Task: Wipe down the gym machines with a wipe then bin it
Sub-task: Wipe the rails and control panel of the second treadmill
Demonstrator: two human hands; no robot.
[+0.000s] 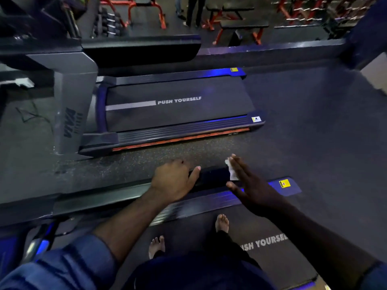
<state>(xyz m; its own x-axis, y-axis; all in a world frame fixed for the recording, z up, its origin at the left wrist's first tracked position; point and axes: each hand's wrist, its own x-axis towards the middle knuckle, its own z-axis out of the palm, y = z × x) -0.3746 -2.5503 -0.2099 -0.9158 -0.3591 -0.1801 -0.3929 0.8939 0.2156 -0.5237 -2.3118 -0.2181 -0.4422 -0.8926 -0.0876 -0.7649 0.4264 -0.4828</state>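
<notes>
Dark speckled rubber floor (314,126) stretches across a dim gym, with black benches on red frames (243,25) and two standing people (193,9) at the far end. A neighbouring treadmill (178,109), its belt printed PUSH YOURSELF, lies just beyond the one the person stands on barefoot (222,223); that near treadmill's belt (266,244) carries the same words. Its dark handrail (213,174) runs in from the left at hand height. The left hand (173,181) grips this handrail, fingers curled over the top and thumb stretched along the near side, a blue sleeve (73,264) rolled up the forearm. The right hand (251,187) is spread flat with straight fingers, pressing a small white wipe (232,171) against the handrail's end, the wipe showing beside the fingertips.
</notes>
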